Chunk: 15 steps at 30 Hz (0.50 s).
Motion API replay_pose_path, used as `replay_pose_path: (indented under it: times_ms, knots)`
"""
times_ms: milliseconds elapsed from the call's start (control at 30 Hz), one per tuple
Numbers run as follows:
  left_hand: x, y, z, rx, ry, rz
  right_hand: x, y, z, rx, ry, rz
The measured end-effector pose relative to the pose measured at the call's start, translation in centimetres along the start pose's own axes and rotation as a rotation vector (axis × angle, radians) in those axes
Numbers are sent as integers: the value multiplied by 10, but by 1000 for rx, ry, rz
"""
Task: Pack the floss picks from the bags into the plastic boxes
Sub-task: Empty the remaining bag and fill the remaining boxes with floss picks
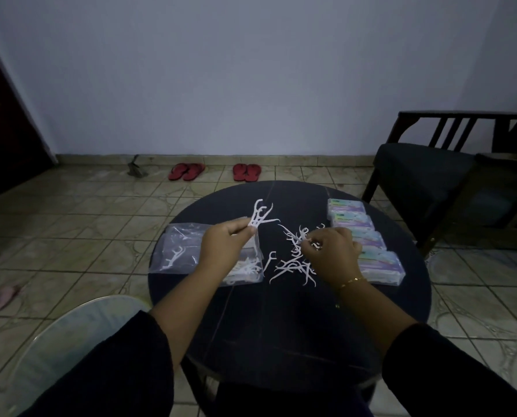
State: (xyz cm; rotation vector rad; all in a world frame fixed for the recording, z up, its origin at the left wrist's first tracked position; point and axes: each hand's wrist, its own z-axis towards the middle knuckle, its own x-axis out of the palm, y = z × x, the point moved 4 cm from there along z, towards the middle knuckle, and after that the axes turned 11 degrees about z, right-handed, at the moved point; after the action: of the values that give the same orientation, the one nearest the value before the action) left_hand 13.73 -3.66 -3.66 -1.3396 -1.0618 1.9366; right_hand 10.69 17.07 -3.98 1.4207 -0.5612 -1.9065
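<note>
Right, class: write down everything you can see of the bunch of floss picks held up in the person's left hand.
The bunch of floss picks is a small fan of thin white picks that look like plastic, with forked heads and curved pointed tails splaying upward and outward. The left hand pinches their lower ends, holding them above the dark round table, apart from the loose pile. Their exact number cannot be told.
</note>
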Motion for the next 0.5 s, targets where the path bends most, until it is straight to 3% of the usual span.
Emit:
replay_pose_path:
  times_ms: [100,200,367,500]
  knots:
    - [-12,14,-8,-120,-58,-153,9,3,-4,-3,-3,10]
    - [-17,31,-15,-186,-63,-148,15,7,-7,-11,4,-5]
    - [-22,49,-18,-161,-61,33,20,20,-10,-39,-11,-7]
    - [-20,53,-16,-9,-50,386,24,25,-10,-36,-12,-8]
